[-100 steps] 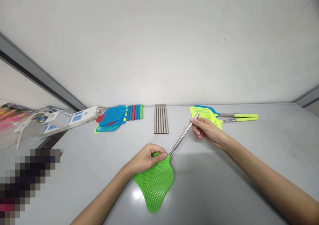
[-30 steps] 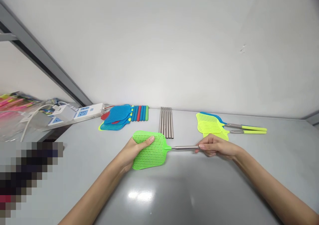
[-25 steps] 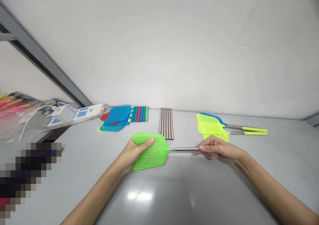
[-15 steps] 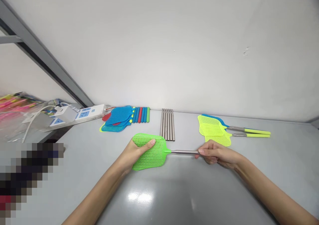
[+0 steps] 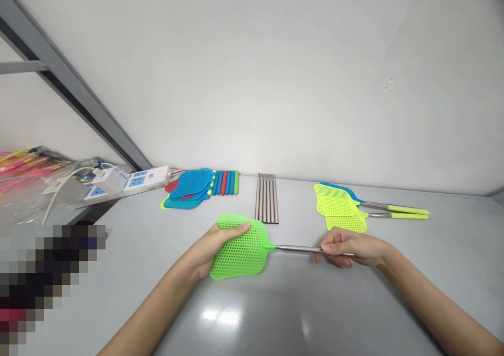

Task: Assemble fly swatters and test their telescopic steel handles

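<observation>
I count: centre, one green swatter (image 5: pixel 246 251), left hand (image 5: pixel 210 245), right hand (image 5: pixel 346 247) gripping it; right, three swatters (image 5: pixel 334 201); grey table (image 5: pixel 283 316), white wall (image 5: pixel 275 46).

Behind the held swatter (image 5: pixel 242 256) — on the table (image 5: pixel 283 314) — heads (image 5: pixel 192 181) and grips (image 5: pixel 224 182) left, rods (image 5: pixel 267 199) central, assembled swatters (image 5: pixel 338 202) right.
</observation>
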A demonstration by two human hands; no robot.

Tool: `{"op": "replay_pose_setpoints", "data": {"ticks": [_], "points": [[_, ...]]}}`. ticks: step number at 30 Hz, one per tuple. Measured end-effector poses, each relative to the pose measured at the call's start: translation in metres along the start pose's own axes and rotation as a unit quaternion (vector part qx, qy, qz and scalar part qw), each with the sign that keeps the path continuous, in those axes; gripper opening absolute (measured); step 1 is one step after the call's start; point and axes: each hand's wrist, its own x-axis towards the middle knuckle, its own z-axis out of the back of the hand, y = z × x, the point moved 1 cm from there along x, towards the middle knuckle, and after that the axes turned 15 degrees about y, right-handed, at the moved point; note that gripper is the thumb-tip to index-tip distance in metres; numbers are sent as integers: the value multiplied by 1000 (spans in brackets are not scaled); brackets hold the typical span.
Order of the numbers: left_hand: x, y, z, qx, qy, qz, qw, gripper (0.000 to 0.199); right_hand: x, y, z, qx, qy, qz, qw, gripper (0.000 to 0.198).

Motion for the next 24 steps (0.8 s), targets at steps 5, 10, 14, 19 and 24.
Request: {"op": "replay_pose_setpoints", "data": {"ticks": [5,10,14,19,24], "points": [[-1,-1,2,-24,35,23,999,31,1,2,-5,43,60,-52,996,31],[-4,-6,2,-40,47,-15,998,28,11,3,-19,105,63,-48,991,26],[-1,-9,0,-99,62,-87,989,25,24,8,-32,124,47,-24,991,27],[0,-12,2,-107,50,-133,984,23,28,12,-36,119,12,-23,993,34],[-5,-6,-8,28,75,-81,994,30,29,12,-37,101,-8,-30,994,34]]}}
